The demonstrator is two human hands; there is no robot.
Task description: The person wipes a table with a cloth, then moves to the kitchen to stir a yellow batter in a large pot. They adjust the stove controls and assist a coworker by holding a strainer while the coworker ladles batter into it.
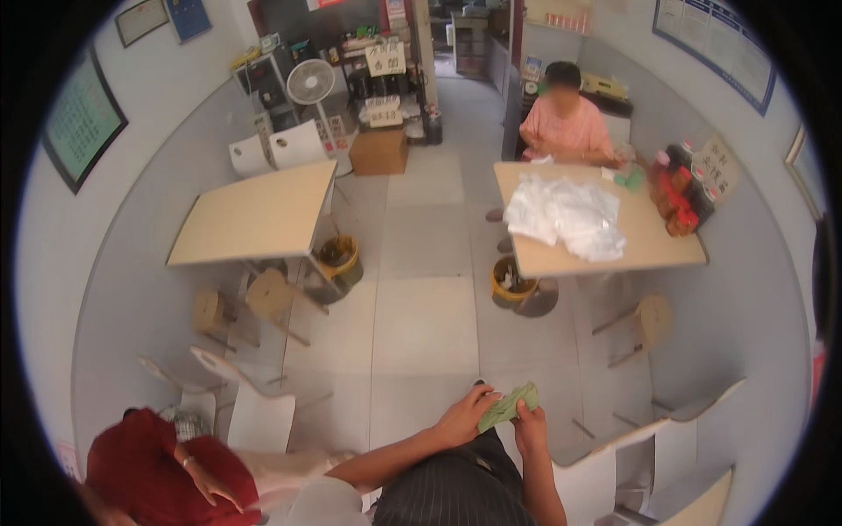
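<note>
The dark pinstriped garment [452,491] lies nearest, just below the hands. The left hand [465,419] and right hand [530,427] are both closed on a crumpled green cloth [506,409], held up off any table. Pinching opposite ends and easing the creases outward should control it best. Beyond, white plastic bags [561,215] lie toward the left edge of the right-hand table [660,251].

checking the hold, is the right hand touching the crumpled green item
Touching: the head view shows the right hand at the right end of the crumpled green item, its thumb lying over it.
</note>
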